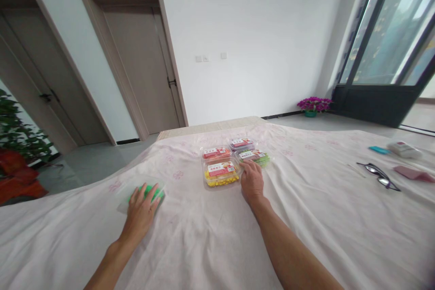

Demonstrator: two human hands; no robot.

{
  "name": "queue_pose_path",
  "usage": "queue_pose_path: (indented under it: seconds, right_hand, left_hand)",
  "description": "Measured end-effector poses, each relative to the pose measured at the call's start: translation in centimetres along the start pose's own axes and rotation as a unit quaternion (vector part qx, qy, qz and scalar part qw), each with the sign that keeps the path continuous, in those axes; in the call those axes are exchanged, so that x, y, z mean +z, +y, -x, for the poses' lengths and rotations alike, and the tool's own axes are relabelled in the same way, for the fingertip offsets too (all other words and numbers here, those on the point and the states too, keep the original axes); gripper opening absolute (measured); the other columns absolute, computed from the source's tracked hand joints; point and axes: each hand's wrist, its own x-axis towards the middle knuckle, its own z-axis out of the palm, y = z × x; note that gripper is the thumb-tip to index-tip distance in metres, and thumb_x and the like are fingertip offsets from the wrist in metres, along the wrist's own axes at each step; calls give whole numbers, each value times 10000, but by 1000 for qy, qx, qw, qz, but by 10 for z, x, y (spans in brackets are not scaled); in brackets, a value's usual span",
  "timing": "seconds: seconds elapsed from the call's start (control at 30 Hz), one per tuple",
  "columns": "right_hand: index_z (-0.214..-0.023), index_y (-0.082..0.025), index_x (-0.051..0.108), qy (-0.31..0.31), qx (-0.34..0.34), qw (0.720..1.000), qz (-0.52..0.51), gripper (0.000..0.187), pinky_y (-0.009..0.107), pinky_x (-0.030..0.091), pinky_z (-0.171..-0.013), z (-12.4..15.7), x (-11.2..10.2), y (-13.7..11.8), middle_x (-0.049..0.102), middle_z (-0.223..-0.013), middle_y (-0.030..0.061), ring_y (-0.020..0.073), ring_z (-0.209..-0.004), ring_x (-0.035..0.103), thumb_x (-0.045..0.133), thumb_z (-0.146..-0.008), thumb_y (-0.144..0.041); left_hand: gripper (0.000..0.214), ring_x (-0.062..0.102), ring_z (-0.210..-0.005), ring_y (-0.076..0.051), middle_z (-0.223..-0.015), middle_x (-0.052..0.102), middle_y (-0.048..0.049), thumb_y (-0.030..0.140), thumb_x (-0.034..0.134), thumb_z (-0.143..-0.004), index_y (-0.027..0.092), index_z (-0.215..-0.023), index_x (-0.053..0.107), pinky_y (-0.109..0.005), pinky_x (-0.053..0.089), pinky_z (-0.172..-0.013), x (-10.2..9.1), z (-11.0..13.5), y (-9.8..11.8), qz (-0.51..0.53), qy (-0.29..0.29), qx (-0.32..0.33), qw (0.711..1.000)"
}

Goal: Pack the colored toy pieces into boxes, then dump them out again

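My left hand (pixel 143 201) lies with its fingers spread over a clear plastic bag (pixel 124 197) holding something bright green (pixel 159 192), partly hidden under the fingers. My right hand (pixel 252 180) is closed, its bent fingers at the near edge of a clear plastic box with green contents (pixel 260 157); the fingertips are partly hidden. Close by on its left sits a clear box of yellow pieces (pixel 222 176). Behind that are a box with orange-red contents (pixel 216 152) and a box with purplish contents (pixel 242 143). All carry red-and-white labels.
A pale, wrinkled flowered cloth (pixel 204 244) covers the surface. To the right lie black-framed glasses (pixel 379 176), a pink case (pixel 413 173), a blue item (pixel 379 149) and a white pack (pixel 403 148). The far edge (pixel 210 126) faces a wall.
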Motion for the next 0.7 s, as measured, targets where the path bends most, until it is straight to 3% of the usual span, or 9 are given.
queue_pose_path:
  seconds: [0.1,0.33,0.47,0.7]
  right_hand:
    - [-1062,-181,733,7,-5,1000,-2,385,379,384,-1073,0,0,0,680,-1148,78,245,-1179,473,453,-840,-37]
    - [-1061,-172,731,3,-3,1000,-4,389,380,388,-1074,0,-4,-2,674,-1158,87,249,-1174,471,444,-839,-33]
    - [-1072,-170,727,-3,0,1000,-7,399,378,388,-1078,0,-4,-2,670,-1165,87,250,-1184,464,447,-827,-28]
    - [-1073,-167,719,-1,-2,1000,-12,396,388,385,-1087,0,-1,-1,664,-1173,88,255,-1195,453,441,-825,-33]
  left_hand:
    - [423,305,-1417,-289,-1469,468,-88,377,411,-979,267,-1362,554,-521,306,-1155,7,-9,10,56,26,82,995]
    - [435,251,-1473,-271,-1559,371,-51,365,409,-998,335,-1426,483,-508,330,-1170,18,-49,63,139,-50,220,964]
    - [441,244,-1478,-292,-1565,357,-91,367,423,-993,281,-1417,504,-534,310,-1175,35,-72,76,153,-53,229,960]
    - [453,245,-1476,-294,-1564,366,-76,350,497,-960,290,-1410,510,-521,304,-1176,46,-98,67,123,-75,226,964]
